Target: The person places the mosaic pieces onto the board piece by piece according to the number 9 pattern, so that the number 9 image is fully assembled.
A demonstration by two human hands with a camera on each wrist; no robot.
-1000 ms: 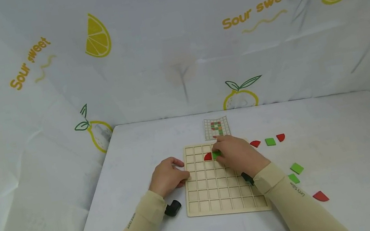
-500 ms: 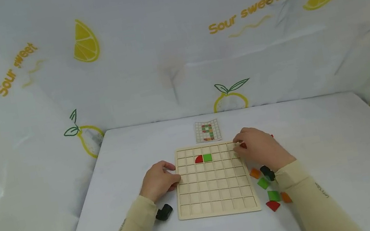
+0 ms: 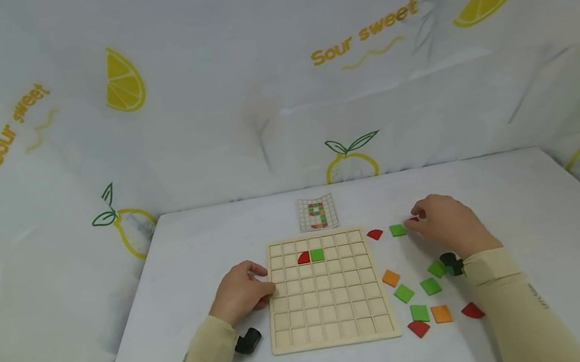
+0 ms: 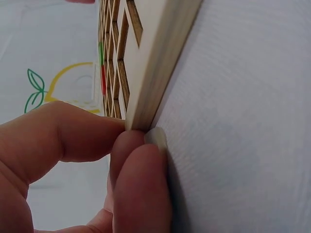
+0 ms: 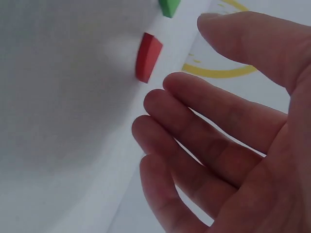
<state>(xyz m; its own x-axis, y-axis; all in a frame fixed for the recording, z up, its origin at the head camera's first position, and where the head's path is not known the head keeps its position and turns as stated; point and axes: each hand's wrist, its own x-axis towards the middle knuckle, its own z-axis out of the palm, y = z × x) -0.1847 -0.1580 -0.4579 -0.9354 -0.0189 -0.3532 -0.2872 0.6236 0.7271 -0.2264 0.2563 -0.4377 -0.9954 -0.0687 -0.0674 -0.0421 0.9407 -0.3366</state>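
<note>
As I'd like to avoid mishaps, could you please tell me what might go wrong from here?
The right hand, close to the red curved-edged tile, might nudge the green square tile beside it. The left hand, pinching the pale wooden grid board at its edge, could drag it askew.

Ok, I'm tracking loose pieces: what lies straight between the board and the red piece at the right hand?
The head view shows another red piece beside the board, then a green square nearer the right hand.

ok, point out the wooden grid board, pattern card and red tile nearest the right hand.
Wooden grid board [image 3: 322, 283], head view, bare center cell.
Pattern card [image 3: 317, 213], head view, middle of printed face.
Red tile [image 5: 150, 57], right wrist view, middle of visible surface.
</note>
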